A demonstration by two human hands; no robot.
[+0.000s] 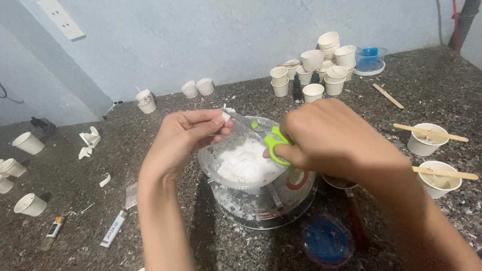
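Note:
My right hand (332, 136) grips green-handled scissors (270, 139), blades pointing left toward a small white chunk (227, 114) pinched in the fingertips of my left hand (190, 134). Both hands hover over a clear plastic bowl (213, 164) holding white flaky powder (245, 162). The bowl rests on a round scale-like base (297, 199) on the dark speckled counter.
Several small white cups cluster at the back (321, 66), with more at the left (28, 142). Two cups with wooden sticks stand at the right (428, 139). A blue lid (327, 241), two lighters (114, 228) and a blue-filled clear container (369, 59) lie around.

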